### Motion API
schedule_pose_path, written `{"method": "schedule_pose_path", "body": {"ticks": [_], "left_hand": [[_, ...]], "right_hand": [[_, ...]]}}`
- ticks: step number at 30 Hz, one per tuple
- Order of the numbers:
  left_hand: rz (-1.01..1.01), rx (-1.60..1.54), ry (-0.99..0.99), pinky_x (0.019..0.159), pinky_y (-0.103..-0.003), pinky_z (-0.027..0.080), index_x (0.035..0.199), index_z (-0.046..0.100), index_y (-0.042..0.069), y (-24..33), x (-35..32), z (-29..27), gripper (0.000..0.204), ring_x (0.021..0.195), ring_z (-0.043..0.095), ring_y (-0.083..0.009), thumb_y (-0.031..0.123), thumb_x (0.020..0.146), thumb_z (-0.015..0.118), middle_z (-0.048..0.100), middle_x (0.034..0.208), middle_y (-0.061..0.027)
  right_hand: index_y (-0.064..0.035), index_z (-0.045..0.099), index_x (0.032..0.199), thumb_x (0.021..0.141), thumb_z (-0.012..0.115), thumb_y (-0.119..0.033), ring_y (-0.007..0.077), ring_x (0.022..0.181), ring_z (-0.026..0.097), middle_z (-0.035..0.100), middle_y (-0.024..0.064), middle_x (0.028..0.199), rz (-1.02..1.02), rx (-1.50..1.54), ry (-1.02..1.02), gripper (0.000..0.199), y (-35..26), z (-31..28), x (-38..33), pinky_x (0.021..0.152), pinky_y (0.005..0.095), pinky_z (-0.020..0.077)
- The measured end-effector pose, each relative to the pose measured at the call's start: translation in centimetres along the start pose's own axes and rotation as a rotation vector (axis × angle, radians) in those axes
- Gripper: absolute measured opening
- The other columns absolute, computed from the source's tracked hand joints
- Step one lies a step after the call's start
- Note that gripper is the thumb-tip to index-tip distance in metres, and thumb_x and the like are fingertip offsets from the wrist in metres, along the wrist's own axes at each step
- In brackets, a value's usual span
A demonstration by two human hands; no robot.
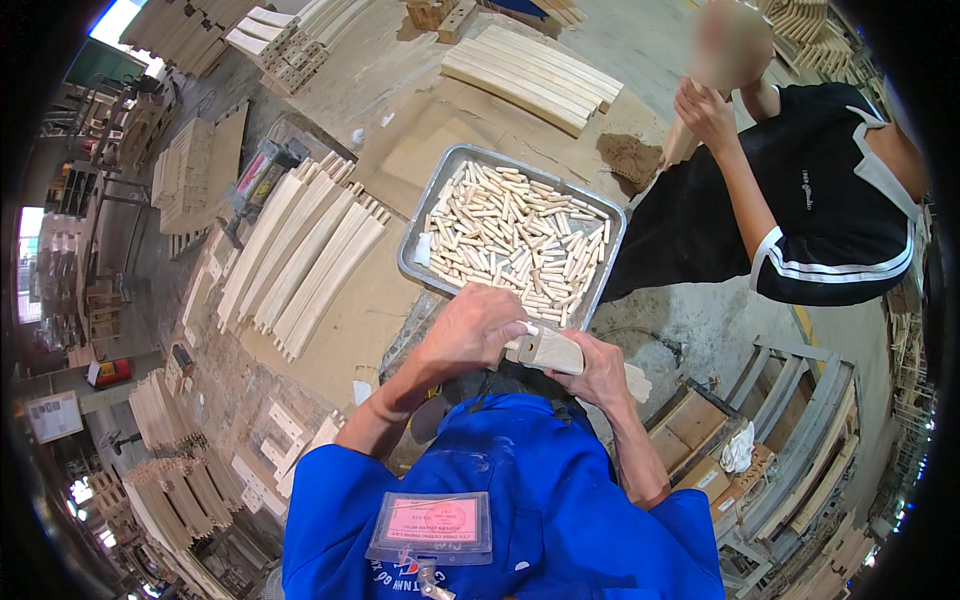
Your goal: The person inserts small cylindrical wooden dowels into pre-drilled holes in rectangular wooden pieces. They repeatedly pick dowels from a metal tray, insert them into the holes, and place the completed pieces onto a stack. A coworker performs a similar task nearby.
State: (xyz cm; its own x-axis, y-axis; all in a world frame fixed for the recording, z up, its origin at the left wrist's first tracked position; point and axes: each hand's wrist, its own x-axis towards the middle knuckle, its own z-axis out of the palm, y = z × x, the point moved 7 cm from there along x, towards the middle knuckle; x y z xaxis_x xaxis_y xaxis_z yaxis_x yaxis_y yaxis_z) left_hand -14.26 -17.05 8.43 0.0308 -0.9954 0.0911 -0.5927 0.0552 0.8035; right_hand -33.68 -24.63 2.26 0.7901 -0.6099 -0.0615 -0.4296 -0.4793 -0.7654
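My right hand [603,372] grips a pale wooden piece [558,352] near my body, its fingers wrapped round it. A dark hole shows in the end of that piece, facing my left hand [478,325]. My left hand is closed at this end, fingers pinched together; a small pale tip shows by them, but what they hold is largely hidden. Just beyond both hands sits a grey metal tray [404,250] with a heap of short wooden dowels [510,225] inside. A small white scrap [423,249] lies at its left side.
Curved wooden slats [305,250] lie in a row to the left, with dowel-like ends showing. Straight boards [530,75] lie beyond the tray. A person in a black shirt [810,190] is at the right, hands raised. A slatted wooden frame [790,390] and boxes [690,430] stand at lower right.
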Motion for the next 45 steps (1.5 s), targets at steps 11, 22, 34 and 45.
{"method": "schedule_pose_path", "body": {"ticks": [11,22,34,45], "left_hand": [[0.095,0.029,-0.044,0.092,-0.044,0.050,0.103,0.068,0.006,-1.4,0.8,-0.1,0.021,0.099,0.065,-0.0327,0.013,0.085,0.074,0.070,0.110,-0.0099],[-0.198,0.011,0.090,0.076,-0.038,0.055,0.111,0.075,0.005,-16.0,7.6,1.1,0.023,0.089,0.067,-0.0282,0.013,0.091,0.068,0.066,0.096,-0.0138],[-0.026,0.535,0.034,0.078,-0.047,0.049,0.093,0.062,0.006,-17.6,8.1,4.3,0.007,0.093,0.060,-0.0349,0.012,0.089,0.063,0.056,0.095,-0.0136],[-0.130,0.421,0.032,0.082,-0.043,0.052,0.096,0.062,0.005,-16.3,6.7,3.2,0.013,0.096,0.061,-0.0305,0.008,0.083,0.063,0.062,0.094,-0.0116]], "right_hand": [[-0.0107,0.068,0.110,0.066,0.089,-0.016,0.0367,0.088,0.072,0.075,0.0142,0.094,0.041,-0.075,-0.063,0.049,-1.4,-1.2,1.2,0.074,0.0455,0.0568],[-0.0107,0.067,0.117,0.067,0.089,-0.027,0.0408,0.090,0.071,0.075,0.0189,0.093,0.279,-0.069,-0.185,0.057,1.4,0.5,1.6,0.079,0.0501,0.0551],[-0.0089,0.066,0.118,0.066,0.090,-0.030,0.0406,0.088,0.073,0.075,0.0209,0.092,0.309,0.052,-0.007,0.061,3.6,-1.3,-0.2,0.079,0.0475,0.0569],[-0.0083,0.067,0.117,0.066,0.091,-0.032,0.0400,0.085,0.073,0.075,0.0206,0.090,0.268,0.054,0.066,0.061,2.7,-1.9,-1.9,0.077,0.0472,0.0570]]}}
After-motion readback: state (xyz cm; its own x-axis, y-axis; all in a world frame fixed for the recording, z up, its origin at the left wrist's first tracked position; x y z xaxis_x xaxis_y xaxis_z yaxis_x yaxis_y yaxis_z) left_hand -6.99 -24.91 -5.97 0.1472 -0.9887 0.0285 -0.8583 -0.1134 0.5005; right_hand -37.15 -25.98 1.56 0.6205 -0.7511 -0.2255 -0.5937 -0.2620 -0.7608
